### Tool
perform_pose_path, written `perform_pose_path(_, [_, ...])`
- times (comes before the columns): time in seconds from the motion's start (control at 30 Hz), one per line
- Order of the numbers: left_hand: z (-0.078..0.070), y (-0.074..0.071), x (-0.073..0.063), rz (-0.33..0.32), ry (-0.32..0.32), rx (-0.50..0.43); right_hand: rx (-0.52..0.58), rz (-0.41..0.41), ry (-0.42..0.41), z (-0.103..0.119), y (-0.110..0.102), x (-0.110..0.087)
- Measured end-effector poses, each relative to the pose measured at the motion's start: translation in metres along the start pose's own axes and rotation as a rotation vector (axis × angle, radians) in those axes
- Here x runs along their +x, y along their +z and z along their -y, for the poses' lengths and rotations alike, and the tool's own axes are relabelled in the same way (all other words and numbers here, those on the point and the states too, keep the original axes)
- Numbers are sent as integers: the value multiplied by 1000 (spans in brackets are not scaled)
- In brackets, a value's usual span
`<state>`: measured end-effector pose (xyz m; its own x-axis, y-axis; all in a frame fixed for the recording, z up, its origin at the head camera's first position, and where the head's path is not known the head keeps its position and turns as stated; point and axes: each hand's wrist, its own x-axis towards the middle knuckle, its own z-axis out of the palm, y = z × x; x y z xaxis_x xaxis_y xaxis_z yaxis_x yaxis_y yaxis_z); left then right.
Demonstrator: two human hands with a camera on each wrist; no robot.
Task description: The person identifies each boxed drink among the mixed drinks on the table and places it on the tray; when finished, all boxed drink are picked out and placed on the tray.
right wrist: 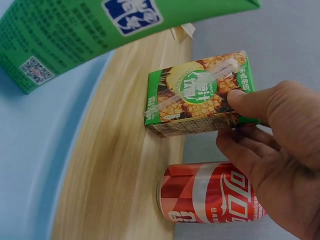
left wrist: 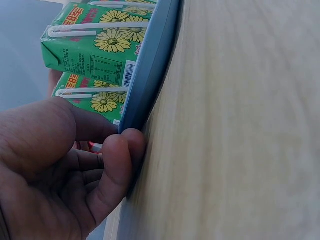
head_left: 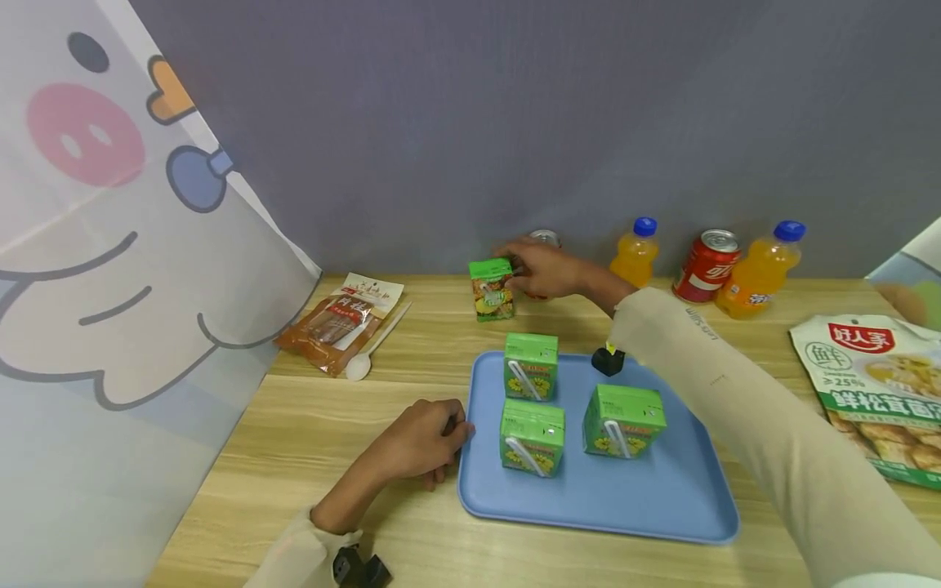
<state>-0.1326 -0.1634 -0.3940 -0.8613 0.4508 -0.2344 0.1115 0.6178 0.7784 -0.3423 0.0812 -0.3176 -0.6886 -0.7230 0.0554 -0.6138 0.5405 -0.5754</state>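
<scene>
My right hand [head_left: 546, 268] pinches a pineapple juice carton [head_left: 491, 294] near its top, thumb on the front face. That small carton, with a clear straw on its front, stands near the back wall, as the right wrist view [right wrist: 195, 92] also shows. Just beside the hand is a red cola can [right wrist: 210, 192], mostly hidden from the head view. With thumb and fingertip my left hand [head_left: 419, 441] pinches the left rim of a blue tray [head_left: 654, 506]. On the tray stand three green drink cartons [head_left: 531, 367] with yellow flowers and white straws.
At the back right are two orange soda bottles [head_left: 757, 273] and another cola can [head_left: 706, 265]. A mushroom pack [head_left: 875, 392] lies at the far right. Left of the tray lie a brown snack packet [head_left: 338, 322] and a white spoon [head_left: 360, 365]. A small black object [head_left: 608, 359] sits at the tray's back.
</scene>
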Motion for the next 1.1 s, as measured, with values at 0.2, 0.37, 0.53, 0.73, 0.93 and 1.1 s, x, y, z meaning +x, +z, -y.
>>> perform_pose_path(0.2, [-1, 0, 0, 3, -5, -2, 3, -21, 43, 0, 5, 0])
perform_pose_path(0.37, [-1, 1, 0, 6, -12, -7, -24, -38, 58, 2, 7, -2])
perform_pose_path(0.53, [-1, 1, 0, 10, -10, -13, -13, -52, 55, 6, 5, -6])
perform_pose_path(0.73, [-1, 1, 0, 4, 0, -12, -31, -122, 42, 11, -8, -10])
perform_pose_path(0.93, [-1, 0, 0, 1, 4, -2, -32, -136, 34, 18, -21, -20])
perform_pose_path(1.1, [-1, 0, 0, 1, 3, -7, -33, -151, 6, 20, -26, -34])
